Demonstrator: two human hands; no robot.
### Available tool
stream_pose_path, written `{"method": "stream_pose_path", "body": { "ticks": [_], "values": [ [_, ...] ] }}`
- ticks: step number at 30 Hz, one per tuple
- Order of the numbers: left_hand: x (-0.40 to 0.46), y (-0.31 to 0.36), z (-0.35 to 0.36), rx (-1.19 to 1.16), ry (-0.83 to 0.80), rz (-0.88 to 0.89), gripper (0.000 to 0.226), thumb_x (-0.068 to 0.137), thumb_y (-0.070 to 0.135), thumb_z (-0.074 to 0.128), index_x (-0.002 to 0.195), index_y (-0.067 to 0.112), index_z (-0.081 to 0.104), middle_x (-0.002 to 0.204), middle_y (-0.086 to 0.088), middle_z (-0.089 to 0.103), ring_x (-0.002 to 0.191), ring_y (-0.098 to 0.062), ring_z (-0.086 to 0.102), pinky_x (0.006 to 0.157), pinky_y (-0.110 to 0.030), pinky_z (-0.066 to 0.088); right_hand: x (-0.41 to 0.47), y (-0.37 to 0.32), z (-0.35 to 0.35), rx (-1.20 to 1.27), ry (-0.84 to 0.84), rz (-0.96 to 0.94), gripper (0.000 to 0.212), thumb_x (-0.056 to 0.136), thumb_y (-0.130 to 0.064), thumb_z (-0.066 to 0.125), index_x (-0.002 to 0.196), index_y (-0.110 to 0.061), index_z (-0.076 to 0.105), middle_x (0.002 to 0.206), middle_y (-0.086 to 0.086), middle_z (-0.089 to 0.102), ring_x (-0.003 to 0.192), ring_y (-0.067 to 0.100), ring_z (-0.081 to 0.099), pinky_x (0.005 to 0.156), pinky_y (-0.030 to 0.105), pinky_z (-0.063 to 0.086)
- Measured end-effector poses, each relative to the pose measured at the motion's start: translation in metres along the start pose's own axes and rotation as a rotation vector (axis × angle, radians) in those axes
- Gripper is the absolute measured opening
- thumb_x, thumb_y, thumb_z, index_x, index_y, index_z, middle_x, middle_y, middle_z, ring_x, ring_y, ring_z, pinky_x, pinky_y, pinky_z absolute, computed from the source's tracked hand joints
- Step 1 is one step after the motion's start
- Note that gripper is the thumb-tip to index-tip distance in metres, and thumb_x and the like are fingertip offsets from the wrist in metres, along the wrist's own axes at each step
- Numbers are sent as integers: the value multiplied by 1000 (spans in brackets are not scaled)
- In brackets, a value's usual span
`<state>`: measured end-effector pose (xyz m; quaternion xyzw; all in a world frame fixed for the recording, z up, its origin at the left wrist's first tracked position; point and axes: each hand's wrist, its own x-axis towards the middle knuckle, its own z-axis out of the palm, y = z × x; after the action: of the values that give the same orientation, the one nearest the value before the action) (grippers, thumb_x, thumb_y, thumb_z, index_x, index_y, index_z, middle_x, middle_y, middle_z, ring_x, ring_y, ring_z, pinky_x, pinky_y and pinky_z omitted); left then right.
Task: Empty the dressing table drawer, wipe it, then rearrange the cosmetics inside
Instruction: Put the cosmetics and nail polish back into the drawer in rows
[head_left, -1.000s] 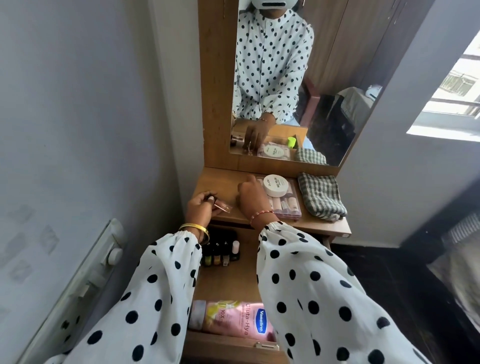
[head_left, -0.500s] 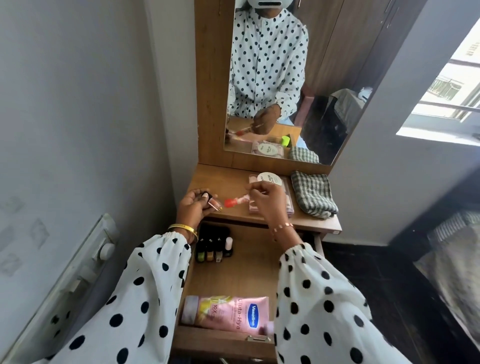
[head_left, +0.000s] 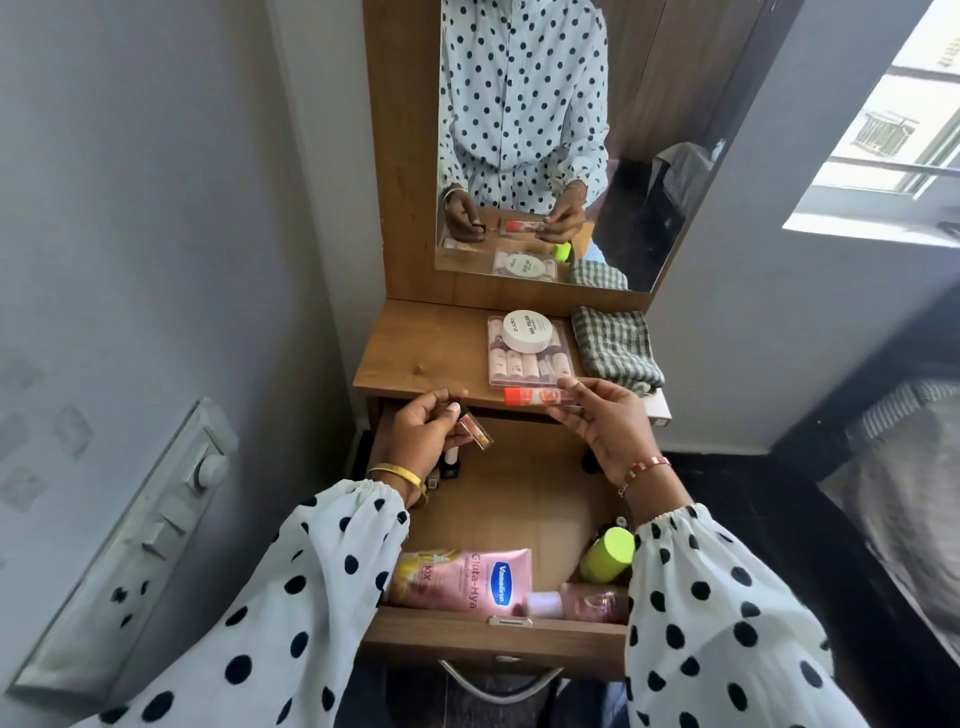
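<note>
Grey painted walls (head_left: 156, 182) enclosed the corner. A white switch panel (head_left: 156, 525) was mounted at left. Daylight entered through a window (head_left: 893, 140) at right above dark flooring (head_left: 753, 483).

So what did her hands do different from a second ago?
The right hand left the tabletop beside the clear box, picked up an orange-capped tube and now holds it over the open drawer. The left hand kept its small pink bottle and drew back a little. The round white tin and checked cloth stayed put.
</note>
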<state>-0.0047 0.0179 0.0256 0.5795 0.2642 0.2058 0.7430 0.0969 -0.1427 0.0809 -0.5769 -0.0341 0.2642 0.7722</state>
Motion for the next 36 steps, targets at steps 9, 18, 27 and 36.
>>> {"method": "stream_pose_path", "body": {
  "ticks": [9,18,27,36],
  "values": [
    [-16,-25,44,112,-77,-15,21,89,-4,49,107,-2,58,77,-2,58,65,-7,61,55,-15,55,-10,-11,-52,-120,83,-26,9,88,3,55,80,1,59,79,14,60,57,10,68,59,21,59],
    [-13,-48,69,349,-99,26,21,85,-4,54,103,0,64,73,1,60,77,-21,60,62,-18,52,-8,0,-78,-609,205,-26,9,81,7,61,77,-1,64,79,15,63,70,24,65,62,21,58],
    [3,-60,85,538,-90,62,26,80,-4,60,106,-3,64,94,-15,65,77,-14,55,59,4,39,-1,18,-72,-1258,206,-153,24,75,1,65,99,-3,63,94,14,68,91,28,62,71,25,43],
    [9,-75,95,573,-94,74,27,77,-4,64,104,-1,67,106,-19,68,86,-15,58,64,4,37,5,36,-80,-1503,65,-314,18,85,-2,52,97,-2,65,106,19,57,100,32,53,84,31,44]
  ]
}}
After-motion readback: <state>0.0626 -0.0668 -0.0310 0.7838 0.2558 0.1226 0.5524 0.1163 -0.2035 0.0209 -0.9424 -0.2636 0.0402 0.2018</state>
